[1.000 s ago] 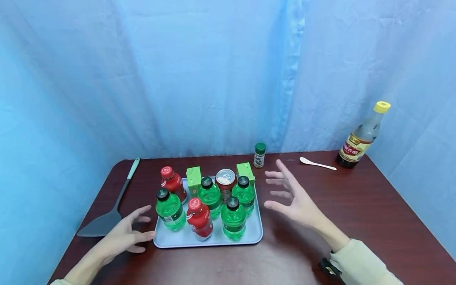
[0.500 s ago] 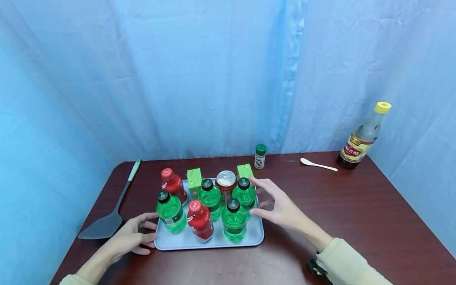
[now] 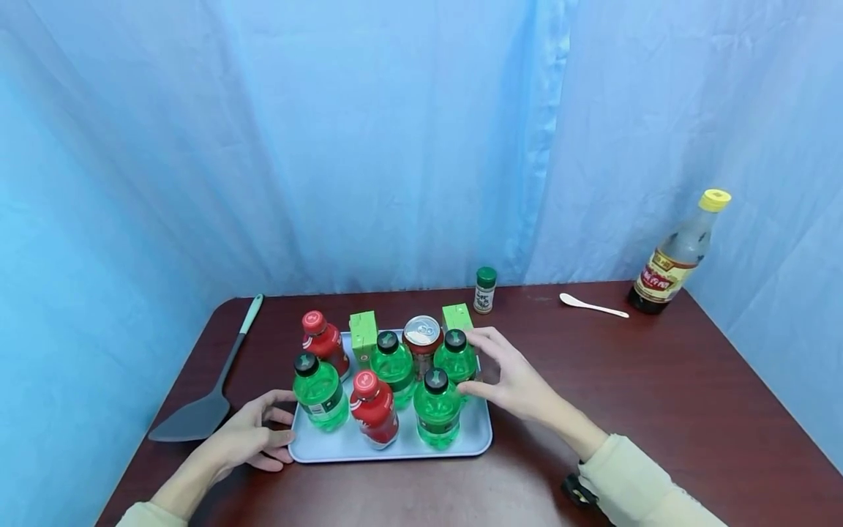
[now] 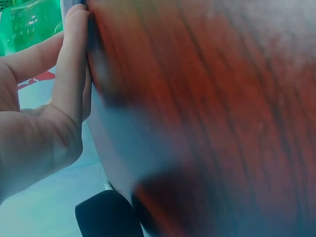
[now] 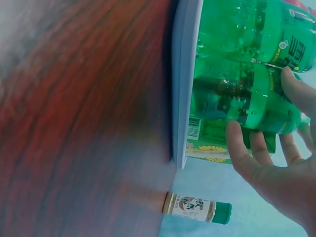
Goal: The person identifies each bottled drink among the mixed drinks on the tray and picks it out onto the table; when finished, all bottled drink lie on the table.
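A pale blue tray carries green soda bottles with black caps, red bottles, a can and green cartons. My right hand grips the back-right green bottle, thumb on its near side and fingers round the far side. In the right wrist view that bottle stands beside a second green bottle. At the tray's left rim rests my left hand, fingertips against the edge, near the leftmost green bottle. A red bottle stands front middle, and a can stands behind.
Left of the tray lies a grey spatula. Behind the tray stands a green-capped spice jar. A white spoon and a yellow-capped sauce bottle are at the back right. Blue curtains surround the dark red table.
My right hand has moved left from the table beside the tray onto the back-right green bottle. My left hand has come slightly right, against the tray's rim.
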A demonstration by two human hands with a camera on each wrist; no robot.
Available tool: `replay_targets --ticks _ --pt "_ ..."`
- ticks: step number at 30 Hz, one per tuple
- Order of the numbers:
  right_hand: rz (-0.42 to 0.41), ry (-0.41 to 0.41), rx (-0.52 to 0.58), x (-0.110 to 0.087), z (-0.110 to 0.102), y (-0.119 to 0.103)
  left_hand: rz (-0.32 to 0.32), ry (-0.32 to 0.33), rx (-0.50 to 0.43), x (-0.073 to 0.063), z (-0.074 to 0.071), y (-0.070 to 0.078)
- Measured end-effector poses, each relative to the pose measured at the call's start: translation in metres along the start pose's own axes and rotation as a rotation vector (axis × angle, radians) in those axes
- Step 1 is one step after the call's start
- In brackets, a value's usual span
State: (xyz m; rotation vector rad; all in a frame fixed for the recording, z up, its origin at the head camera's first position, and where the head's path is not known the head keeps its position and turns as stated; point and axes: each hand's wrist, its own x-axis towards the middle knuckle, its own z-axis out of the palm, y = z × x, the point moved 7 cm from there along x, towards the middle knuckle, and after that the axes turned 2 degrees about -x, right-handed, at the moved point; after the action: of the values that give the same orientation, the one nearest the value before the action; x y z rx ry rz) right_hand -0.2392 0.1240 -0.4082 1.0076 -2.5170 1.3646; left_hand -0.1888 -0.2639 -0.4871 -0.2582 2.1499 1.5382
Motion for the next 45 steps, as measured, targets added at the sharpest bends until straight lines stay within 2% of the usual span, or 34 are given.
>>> replay_targets --ticks 8,20,26,31,34,37,41,45 --pt "-0.010 -0.011 0.017 0.003 0.002 -0.001 0.016 -0.027 0.000 -0.004 -0.002 0.004" --pt "-0.035 0.004 -0.048 -0.004 -0.004 0.006 0.046 -0.069 -0.030 0.000 0.011 0.006" --pt "-0.053 -0.031 -0.061 -0.001 0.000 0.002 0.031 -0.039 -0.037 -0.002 0.007 0.003" --pt "0.044 -0.092 0.058 0.000 0.005 0.004 0.040 -0.040 -0.046 -0.001 0.006 0.001" --pt "0.069 -0.104 0.143 -0.001 0.006 0.007 0.041 -0.044 -0.049 -0.001 0.007 0.000" --pt "0.020 -0.098 0.107 -0.002 0.007 0.007 0.040 -0.044 -0.047 -0.002 0.006 0.000" --pt "-0.043 -0.078 0.006 -0.001 0.004 0.003 0.043 -0.046 -0.047 -0.003 0.006 0.002" --pt "-0.055 -0.071 0.004 0.001 0.003 0.001 0.040 -0.042 -0.041 -0.002 0.006 0.001"
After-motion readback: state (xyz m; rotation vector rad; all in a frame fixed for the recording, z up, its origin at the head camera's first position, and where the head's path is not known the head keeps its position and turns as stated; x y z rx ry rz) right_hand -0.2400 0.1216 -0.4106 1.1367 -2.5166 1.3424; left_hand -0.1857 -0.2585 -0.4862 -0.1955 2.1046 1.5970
